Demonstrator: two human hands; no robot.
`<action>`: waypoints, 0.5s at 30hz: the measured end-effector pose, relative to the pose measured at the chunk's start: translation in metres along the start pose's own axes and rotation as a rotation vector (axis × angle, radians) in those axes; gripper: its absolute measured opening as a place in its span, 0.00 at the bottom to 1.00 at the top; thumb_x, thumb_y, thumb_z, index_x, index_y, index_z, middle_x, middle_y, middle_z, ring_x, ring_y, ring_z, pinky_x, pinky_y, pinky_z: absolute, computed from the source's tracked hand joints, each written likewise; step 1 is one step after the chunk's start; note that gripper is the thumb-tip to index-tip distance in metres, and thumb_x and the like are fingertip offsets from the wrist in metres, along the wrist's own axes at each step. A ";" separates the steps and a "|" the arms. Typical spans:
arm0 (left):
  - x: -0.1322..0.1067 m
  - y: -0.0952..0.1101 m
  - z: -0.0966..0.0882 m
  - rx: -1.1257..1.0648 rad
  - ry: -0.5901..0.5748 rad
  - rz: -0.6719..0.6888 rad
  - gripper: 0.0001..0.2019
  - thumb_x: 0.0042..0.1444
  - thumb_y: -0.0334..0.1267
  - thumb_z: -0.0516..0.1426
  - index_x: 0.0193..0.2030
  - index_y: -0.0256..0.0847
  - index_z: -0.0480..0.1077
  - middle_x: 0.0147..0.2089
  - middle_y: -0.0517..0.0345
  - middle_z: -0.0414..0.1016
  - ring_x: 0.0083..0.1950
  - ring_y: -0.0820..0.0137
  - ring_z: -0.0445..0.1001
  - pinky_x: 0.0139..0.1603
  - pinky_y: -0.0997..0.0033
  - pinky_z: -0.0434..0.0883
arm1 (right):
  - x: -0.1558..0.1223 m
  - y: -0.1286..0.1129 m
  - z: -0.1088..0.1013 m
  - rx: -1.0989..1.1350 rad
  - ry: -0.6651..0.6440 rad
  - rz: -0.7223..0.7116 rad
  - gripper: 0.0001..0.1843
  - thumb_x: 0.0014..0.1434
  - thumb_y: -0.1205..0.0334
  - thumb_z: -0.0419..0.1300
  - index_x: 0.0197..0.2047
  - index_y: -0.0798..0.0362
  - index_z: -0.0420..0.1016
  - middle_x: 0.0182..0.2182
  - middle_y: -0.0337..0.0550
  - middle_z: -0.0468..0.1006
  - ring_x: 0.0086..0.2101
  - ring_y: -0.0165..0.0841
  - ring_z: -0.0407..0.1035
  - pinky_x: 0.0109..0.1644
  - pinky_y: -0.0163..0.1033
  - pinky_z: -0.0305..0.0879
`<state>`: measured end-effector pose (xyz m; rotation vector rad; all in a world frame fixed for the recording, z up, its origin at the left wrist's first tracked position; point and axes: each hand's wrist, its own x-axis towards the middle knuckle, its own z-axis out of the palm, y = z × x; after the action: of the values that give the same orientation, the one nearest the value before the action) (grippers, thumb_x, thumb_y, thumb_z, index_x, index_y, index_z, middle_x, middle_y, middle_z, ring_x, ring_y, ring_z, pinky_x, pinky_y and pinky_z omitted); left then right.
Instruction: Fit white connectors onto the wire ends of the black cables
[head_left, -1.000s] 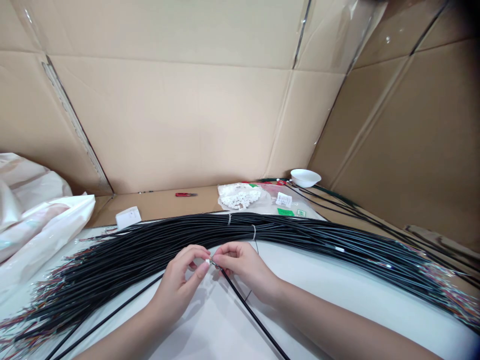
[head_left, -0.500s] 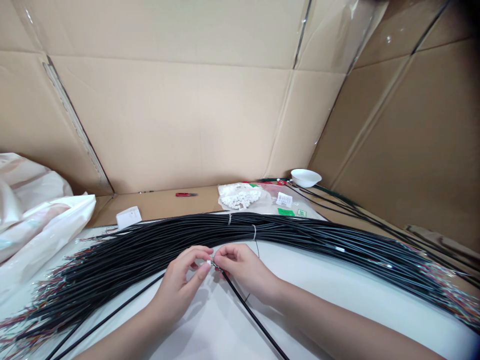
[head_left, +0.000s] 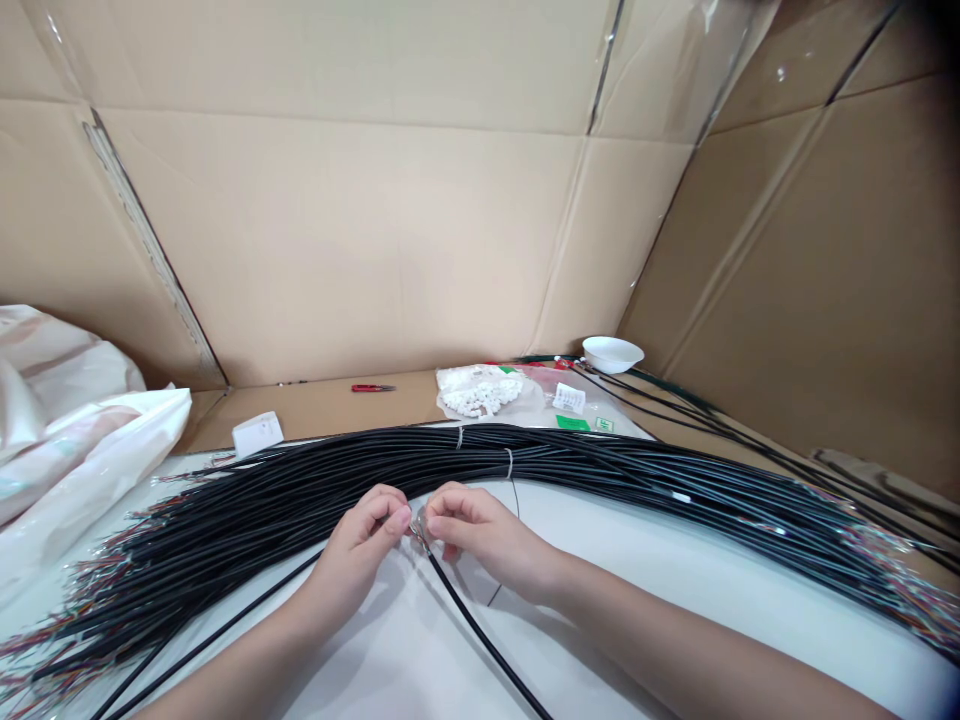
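My left hand (head_left: 366,532) is closed, thumb and forefinger pinching the thin loose wires (head_left: 418,537) at the end of a black cable (head_left: 478,630). That cable runs from the fingertips down to the bottom edge, over the white tabletop (head_left: 600,600). Just right of the wires, my right hand (head_left: 476,528) has its thumb and forefinger pressed together. Whatever lies between those fingers is too small to make out. Behind both hands stretches a thick bundle of black cables (head_left: 300,500), tied with pale ties, with coloured wires fanning out at both ends.
Towards the back lie a clear bag of small white connectors (head_left: 480,395), a red-handled tool (head_left: 373,388) and a white bowl (head_left: 613,354). White plastic sheeting (head_left: 75,420) is heaped at left. Cardboard walls (head_left: 375,250) enclose the back and right.
Both hands have shifted slightly left, and the cable end with them. A small white piece seen between the fingertips is now hidden. The right fingers have drawn a little away from the wires.
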<state>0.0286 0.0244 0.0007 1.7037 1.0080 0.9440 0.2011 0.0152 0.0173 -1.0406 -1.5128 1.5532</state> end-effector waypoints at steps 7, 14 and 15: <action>-0.005 0.006 0.010 -0.477 -0.035 -0.256 0.14 0.51 0.42 0.56 0.21 0.35 0.67 0.30 0.59 0.60 0.30 0.73 0.62 0.34 0.72 0.64 | -0.004 -0.001 0.001 -0.282 0.007 -0.093 0.07 0.51 0.66 0.55 0.23 0.54 0.69 0.33 0.41 0.66 0.36 0.31 0.62 0.37 0.33 0.59; -0.009 0.010 0.017 -0.592 0.010 -0.338 0.10 0.49 0.39 0.58 0.23 0.35 0.67 0.26 0.61 0.62 0.29 0.74 0.61 0.33 0.74 0.64 | -0.005 -0.001 0.002 -0.296 0.022 -0.095 0.06 0.49 0.66 0.57 0.22 0.55 0.68 0.32 0.39 0.66 0.35 0.30 0.63 0.36 0.32 0.58; -0.009 0.010 0.017 -0.592 0.015 -0.337 0.10 0.49 0.39 0.58 0.23 0.34 0.67 0.26 0.61 0.62 0.29 0.74 0.61 0.33 0.74 0.64 | -0.005 -0.001 0.002 -0.303 0.025 -0.090 0.06 0.49 0.66 0.57 0.22 0.55 0.69 0.31 0.39 0.66 0.34 0.30 0.63 0.36 0.32 0.58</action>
<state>0.0431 0.0082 0.0038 1.0022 0.8757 0.9142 0.2016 0.0098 0.0184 -1.1363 -1.7897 1.2703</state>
